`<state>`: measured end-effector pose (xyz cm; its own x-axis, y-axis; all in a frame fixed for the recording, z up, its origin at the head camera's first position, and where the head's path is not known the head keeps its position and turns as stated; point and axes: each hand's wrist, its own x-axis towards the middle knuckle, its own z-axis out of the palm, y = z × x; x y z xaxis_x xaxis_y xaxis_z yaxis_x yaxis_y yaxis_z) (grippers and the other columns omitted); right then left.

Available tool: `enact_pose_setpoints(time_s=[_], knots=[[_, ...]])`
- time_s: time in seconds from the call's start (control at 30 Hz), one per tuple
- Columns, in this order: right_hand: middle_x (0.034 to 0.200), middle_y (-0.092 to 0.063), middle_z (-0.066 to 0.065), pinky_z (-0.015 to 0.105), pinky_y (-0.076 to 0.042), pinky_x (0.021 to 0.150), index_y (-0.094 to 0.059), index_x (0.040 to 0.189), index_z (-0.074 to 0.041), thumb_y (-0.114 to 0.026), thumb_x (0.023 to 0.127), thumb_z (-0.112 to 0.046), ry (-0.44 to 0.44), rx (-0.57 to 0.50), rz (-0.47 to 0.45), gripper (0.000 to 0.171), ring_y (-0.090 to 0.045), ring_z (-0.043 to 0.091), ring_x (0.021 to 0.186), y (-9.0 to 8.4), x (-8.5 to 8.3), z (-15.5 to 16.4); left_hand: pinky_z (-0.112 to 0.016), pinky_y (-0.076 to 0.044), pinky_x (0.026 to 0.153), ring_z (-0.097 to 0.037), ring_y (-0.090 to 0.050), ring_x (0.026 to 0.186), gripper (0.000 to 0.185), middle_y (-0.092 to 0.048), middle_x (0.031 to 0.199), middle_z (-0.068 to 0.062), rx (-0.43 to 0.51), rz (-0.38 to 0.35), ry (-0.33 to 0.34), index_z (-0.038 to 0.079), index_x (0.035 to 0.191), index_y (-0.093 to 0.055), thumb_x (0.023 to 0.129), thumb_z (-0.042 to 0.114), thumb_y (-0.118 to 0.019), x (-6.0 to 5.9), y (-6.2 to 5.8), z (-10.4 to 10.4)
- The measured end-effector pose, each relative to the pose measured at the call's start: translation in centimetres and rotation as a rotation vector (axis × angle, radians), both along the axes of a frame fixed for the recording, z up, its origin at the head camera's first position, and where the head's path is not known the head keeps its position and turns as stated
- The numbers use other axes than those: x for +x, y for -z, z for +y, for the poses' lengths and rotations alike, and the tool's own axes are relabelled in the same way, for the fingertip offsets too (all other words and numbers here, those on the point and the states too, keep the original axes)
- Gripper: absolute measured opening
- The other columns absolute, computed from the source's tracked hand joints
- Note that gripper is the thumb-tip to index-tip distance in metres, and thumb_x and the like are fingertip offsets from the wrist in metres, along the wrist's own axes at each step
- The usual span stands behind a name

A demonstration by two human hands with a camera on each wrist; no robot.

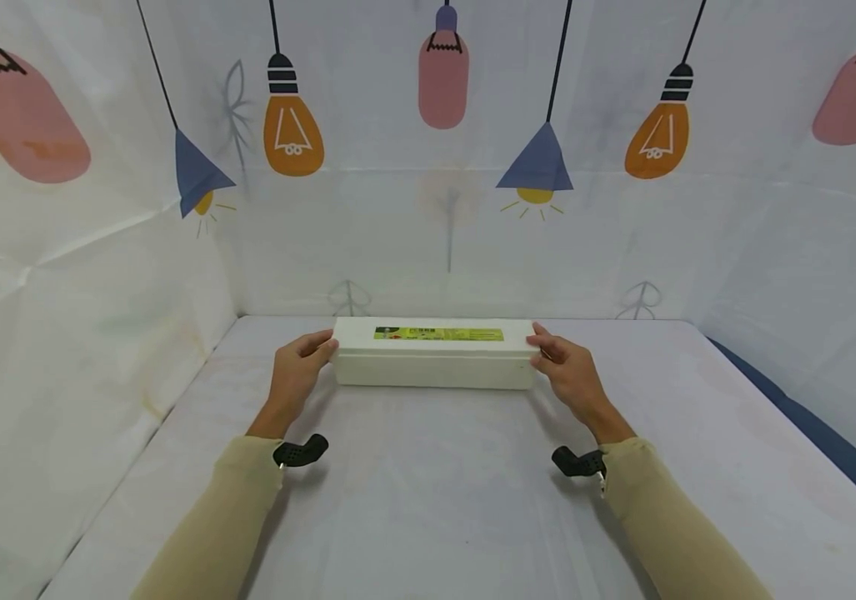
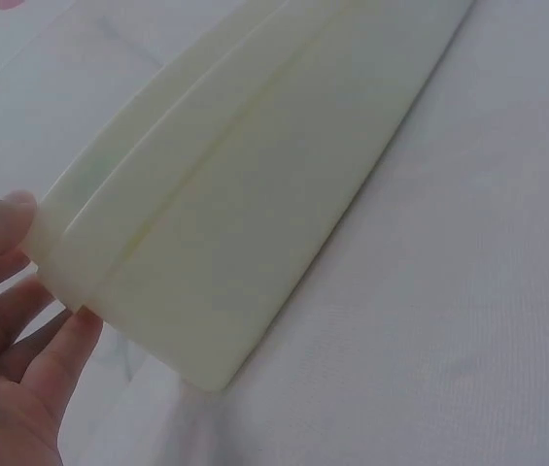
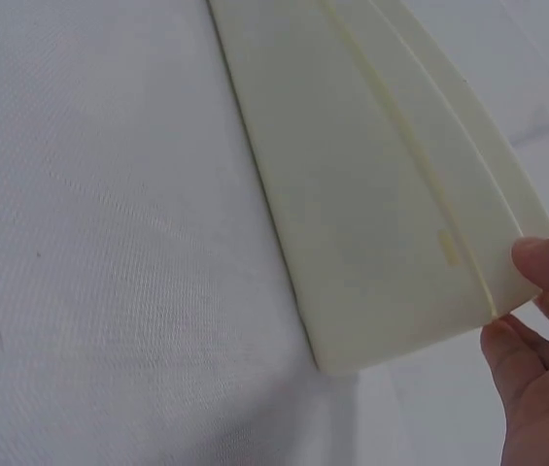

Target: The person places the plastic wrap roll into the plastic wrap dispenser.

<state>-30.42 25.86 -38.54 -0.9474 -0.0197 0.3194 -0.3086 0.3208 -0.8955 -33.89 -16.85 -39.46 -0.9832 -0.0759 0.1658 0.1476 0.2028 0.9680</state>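
We are holding a long white box point(image 1: 433, 353) by its two short ends. It is lying flat on the table point(image 1: 428, 500), toward the far side, near the back wall, with its long side facing us. A green and yellow label point(image 1: 438, 334) is running along its top. Our left hand point(image 1: 296, 373) is gripping the left end: the thumb is lying on the top edge and the fingers point(image 2: 31, 325) are curling around the end face. Our right hand point(image 1: 572, 372) is doing the same at the right end, with the thumb point(image 3: 546, 257) pressing on the lid's rim.

We are judging that the work is only at its beginning: both hands are having their hold, but the box is resting on the table and its lid is sitting closed, so lifting, moving or opening is not yet done.

A pale cloth is covering the table. Fabric walls point(image 1: 82, 275) are standing on three sides, printed with hanging bulbs point(image 1: 292, 133) and blue lamps point(image 1: 540, 158).
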Motion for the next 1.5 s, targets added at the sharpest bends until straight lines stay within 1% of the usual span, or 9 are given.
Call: enact_pose_setpoints(time_s=[0.2, 0.47, 0.6, 0.77, 0.87, 0.97, 1.2, 1.33, 1.5], knots=[[0.156, -0.039, 0.011, 0.017, -0.042, 0.101, -0.060, 0.130, 0.008, -0.062, 0.097, 0.004, 0.009, 0.022, -0.006, 0.033, -0.039, 0.030, 0.142, 0.0, 0.0, 0.2, -0.040, -0.047, 0.103, -0.025, -0.061, 0.118, 0.048, -0.061, 0.134, -0.013, -0.014, 0.007, 0.015, 0.006, 0.137, -0.061, 0.099, 0.035, -0.065, 0.0, 0.2, 0.1], [0.157, -0.039, 0.006, 0.010, -0.042, 0.096, -0.061, 0.130, 0.006, -0.061, 0.097, 0.004, 0.011, 0.021, -0.048, 0.033, -0.039, 0.025, 0.142, 0.6, 0.0, 0.5, -0.042, -0.046, 0.104, -0.025, -0.059, 0.121, 0.049, -0.059, 0.138, -0.011, -0.047, -0.005, 0.020, 0.008, 0.140, -0.059, 0.100, 0.036, -0.065, 0.1, 0.4, 0.1], [0.157, -0.040, 0.005, 0.016, -0.042, 0.100, -0.060, 0.132, 0.005, -0.061, 0.097, 0.003, 0.018, 0.037, -0.050, 0.035, -0.040, 0.024, 0.142, 0.7, -0.2, 0.4, -0.043, -0.046, 0.104, -0.026, -0.060, 0.120, 0.050, -0.059, 0.138, -0.011, -0.052, -0.011, 0.016, 0.008, 0.140, -0.059, 0.099, 0.037, -0.065, 0.0, 0.5, 0.0], [0.155, -0.041, 0.010, 0.033, -0.042, 0.107, -0.051, 0.144, 0.001, -0.062, 0.099, -0.002, 0.055, 0.103, -0.064, 0.047, -0.042, 0.030, 0.140, 0.8, -0.4, 0.4, -0.043, -0.046, 0.104, -0.026, -0.060, 0.119, 0.050, -0.057, 0.142, -0.009, -0.061, -0.027, 0.004, 0.010, 0.140, -0.059, 0.099, 0.037, -0.066, 0.1, 0.7, 0.0], [0.155, -0.041, 0.014, 0.041, -0.042, 0.107, -0.042, 0.150, 0.000, -0.062, 0.099, -0.004, 0.066, 0.090, -0.079, 0.055, -0.042, 0.034, 0.139, 0.9, -0.4, 0.4, -0.043, -0.046, 0.104, -0.026, -0.060, 0.121, 0.051, -0.055, 0.144, -0.009, -0.068, -0.027, -0.003, 0.010, 0.141, -0.059, 0.099, 0.038, -0.065, 0.2, 0.8, 0.1], [0.154, -0.041, 0.018, 0.045, -0.041, 0.108, -0.040, 0.151, 0.001, -0.062, 0.100, -0.007, 0.074, 0.077, -0.099, 0.056, -0.043, 0.036, 0.139, 0.9, -0.4, 0.4, -0.042, -0.046, 0.104, -0.025, -0.060, 0.121, 0.051, -0.056, 0.144, -0.008, -0.067, -0.030, -0.014, 0.010, 0.141, -0.059, 0.099, 0.039, -0.065, 0.3, 0.8, 0.2], [0.150, -0.047, 0.018, 0.048, -0.039, 0.110, -0.048, 0.146, 0.000, -0.062, 0.102, -0.016, 0.114, 0.052, -0.187, 0.049, -0.044, 0.033, 0.139, 1.1, -0.4, 0.4, -0.043, -0.045, 0.105, -0.026, -0.060, 0.122, 0.052, -0.060, 0.138, -0.011, -0.034, -0.046, 0.003, 0.008, 0.139, -0.061, 0.099, 0.042, -0.064, 0.8, 1.1, 0.0], [0.149, -0.048, 0.018, 0.048, -0.040, 0.109, -0.047, 0.146, 0.001, -0.060, 0.102, -0.015, 0.098, 0.044, -0.184, 0.049, -0.046, 0.033, 0.137, 1.0, -0.4, 0.6, -0.042, -0.044, 0.106, -0.025, -0.059, 0.123, 0.054, -0.059, 0.139, -0.012, -0.019, -0.031, 0.020, 0.008, 0.140, -0.060, 0.098, 0.043, -0.064, 0.7, 1.3, -0.1], [0.149, -0.048, 0.017, 0.042, -0.046, 0.104, -0.046, 0.148, 0.000, -0.058, 0.102, -0.011, 0.059, 0.006, -0.192, 0.050, -0.051, 0.031, 0.132, 0.9, -0.6, 0.6, -0.039, -0.045, 0.106, -0.024, -0.058, 0.123, 0.055, -0.058, 0.141, -0.011, -0.011, -0.022, 0.038, 0.008, 0.140, -0.059, 0.098, 0.044, -0.063, 0.6, 1.6, -0.3]])
